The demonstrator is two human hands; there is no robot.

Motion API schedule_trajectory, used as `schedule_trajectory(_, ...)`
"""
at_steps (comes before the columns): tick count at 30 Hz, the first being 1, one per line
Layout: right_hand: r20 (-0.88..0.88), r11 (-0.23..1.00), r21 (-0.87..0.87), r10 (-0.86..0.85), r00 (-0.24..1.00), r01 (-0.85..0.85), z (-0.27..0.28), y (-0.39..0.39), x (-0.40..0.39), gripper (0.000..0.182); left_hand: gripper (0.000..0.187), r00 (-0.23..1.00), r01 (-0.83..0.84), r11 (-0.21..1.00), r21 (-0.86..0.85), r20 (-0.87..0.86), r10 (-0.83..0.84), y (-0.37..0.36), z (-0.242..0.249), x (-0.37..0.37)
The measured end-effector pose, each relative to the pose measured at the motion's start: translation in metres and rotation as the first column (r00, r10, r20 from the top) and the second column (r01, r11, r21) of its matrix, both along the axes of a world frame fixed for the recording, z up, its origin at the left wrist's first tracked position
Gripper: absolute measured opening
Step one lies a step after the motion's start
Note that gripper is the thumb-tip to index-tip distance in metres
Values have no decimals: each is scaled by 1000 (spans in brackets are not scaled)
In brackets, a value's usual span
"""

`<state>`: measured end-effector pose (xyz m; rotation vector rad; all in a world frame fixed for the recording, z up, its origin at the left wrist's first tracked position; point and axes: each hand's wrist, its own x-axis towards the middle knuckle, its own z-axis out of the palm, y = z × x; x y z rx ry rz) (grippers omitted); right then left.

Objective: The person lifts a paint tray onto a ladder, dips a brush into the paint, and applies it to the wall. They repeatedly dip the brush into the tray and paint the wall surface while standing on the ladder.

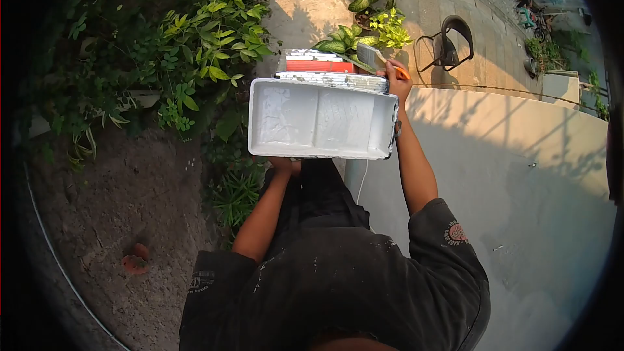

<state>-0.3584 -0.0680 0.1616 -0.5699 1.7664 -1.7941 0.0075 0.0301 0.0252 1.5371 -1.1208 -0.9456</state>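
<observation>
A white paint tray (348, 120), its inside coated with paint, is in front of my body. Beyond its far edge show the red and paint-smeared white sides of what looks like a container (318, 66); its lower part is hidden. My left hand (284, 165) grips at the near left underside of the tray, most of its fingers out of sight. At the far right corner, my right hand (398, 81) is closed around the orange handle of a flat paintbrush (368, 56). The brush's bristles point left, above the container's edge.
Leafy shrubs (214, 45) crowd the left side, with bare soil (130, 208) below them. A grey wall (448, 149) fills the right. Beyond stand potted plants (367, 0) and a dark chair (448, 45) on paving. A thin white cord (363, 182) hangs below the tray.
</observation>
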Motion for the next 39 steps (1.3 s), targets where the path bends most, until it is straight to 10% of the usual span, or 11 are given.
schedule_trajectory(2,-2,1000,2,-12,1000,12,1,-2,0,18,33,958,-41,992,122,-279,73,-5,-41,14)
schedule_trajectory(5,3,1000,16,-25,1000,25,-1,-1,0,18,28,987,59,998,25,146,-62,9,-137,54)
schedule_trajectory(7,20,1000,-18,-8,1000,8,-2,0,0,19,28,760,-181,968,174,-600,250,7,-142,45)
schedule_trajectory(10,5,1000,27,-10,1000,10,-6,1,-1,19,29,994,95,987,131,-63,-87,1,-17,18)
schedule_trajectory(13,13,1000,17,8,1000,-8,0,0,1,18,29,999,35,995,97,-3,-35,7,-140,62)
schedule_trajectory(19,-21,998,1,59,998,-59,-3,1,0,17,27,953,301,937,180,-104,-286,-9,7,33)
schedule_trajectory(22,-61,996,-15,82,995,-83,1,-3,0,17,30,931,343,929,140,82,-356,-12,-98,84)
schedule_trajectory(23,-88,997,-20,75,993,-77,-1,-2,0,17,30,933,336,931,140,85,-350,-13,-95,85)
schedule_trajectory(25,-69,995,-13,93,993,-94,-6,-2,-4,16,34,746,303,860,411,-664,54,-23,-74,88)
schedule_trajectory(31,-62,992,-22,122,991,-124,-4,-4,-6,14,44,842,-4,913,409,-491,223,-38,84,-13)
schedule_trajectory(39,-65,954,-64,290,955,-294,27,-13,-15,15,44,879,100,960,262,-475,38,-42,-27,28)
